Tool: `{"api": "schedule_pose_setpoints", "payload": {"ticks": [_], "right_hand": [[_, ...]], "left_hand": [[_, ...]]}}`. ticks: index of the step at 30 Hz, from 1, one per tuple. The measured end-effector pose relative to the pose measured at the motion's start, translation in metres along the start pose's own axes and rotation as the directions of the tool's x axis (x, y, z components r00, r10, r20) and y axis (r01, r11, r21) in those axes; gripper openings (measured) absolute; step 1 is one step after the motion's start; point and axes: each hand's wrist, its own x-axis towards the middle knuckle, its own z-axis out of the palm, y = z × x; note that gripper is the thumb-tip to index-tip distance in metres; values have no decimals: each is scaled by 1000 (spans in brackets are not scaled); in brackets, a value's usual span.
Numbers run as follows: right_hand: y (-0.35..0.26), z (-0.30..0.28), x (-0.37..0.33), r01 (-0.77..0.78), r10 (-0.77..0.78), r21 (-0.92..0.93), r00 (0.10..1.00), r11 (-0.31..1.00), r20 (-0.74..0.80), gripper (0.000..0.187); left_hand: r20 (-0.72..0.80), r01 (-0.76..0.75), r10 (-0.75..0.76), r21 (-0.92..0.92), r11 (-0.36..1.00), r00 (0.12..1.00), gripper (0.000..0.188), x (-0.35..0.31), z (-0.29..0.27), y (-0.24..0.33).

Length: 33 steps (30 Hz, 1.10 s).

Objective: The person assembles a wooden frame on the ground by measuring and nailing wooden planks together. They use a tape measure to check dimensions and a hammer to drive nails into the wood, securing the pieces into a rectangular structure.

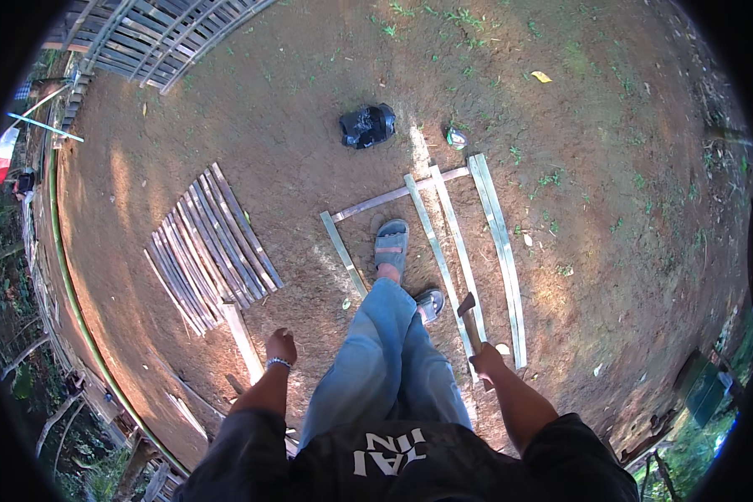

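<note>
My right hand (488, 365) grips the wooden handle of a short tool (474, 328) with a dark metal head; whether hammer or hatchet I cannot tell. The tool points away from me, over the near ends of two pale bamboo strips (445, 251). These belong to a frame of strips on the ground, whose far ends meet a reddish crosspiece (385, 201). At the left, my left hand (281, 345) hangs with curled fingers and a bracelet at the wrist. What is inside those fingers, if anything, is hidden. My sandalled feet stand within the frame.
Several brown slats (213, 243) lie side by side at the left, with a pale board (243, 343) at their near end. Beyond the frame are a black plastic bag (368, 126) and a small packet (456, 139). A bamboo panel (163, 38) stands far left.
</note>
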Motion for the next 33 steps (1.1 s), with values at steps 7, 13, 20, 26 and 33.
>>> {"api": "schedule_pose_setpoints", "payload": {"ticks": [7, 13, 20, 26, 33], "right_hand": [[33, -11, -85, 78, -93, -247, 995, 966, -47, 50], [40, 9, -79, -12, -27, -382, 995, 924, -97, 36], [-77, 26, -106, -49, 26, -85, 967, 995, -252, 50], [-179, 46, -158, 27, 6, 139, 973, 990, -230, 46], [-292, 59, -194, 175, -183, -52, 949, 983, -256, 46]], "left_hand": [[186, -275, 683, -817, 507, 707, 34, -169, -188, 164], [-180, -55, 767, -961, -271, -616, 23, -321, -308, 264], [-150, 202, 900, -977, -70, -410, 17, -307, -337, 232], [19, 551, 896, -783, 290, -444, 21, -313, -416, 196], [-483, 797, 848, -590, -130, -219, 25, -286, -455, 138]]}}
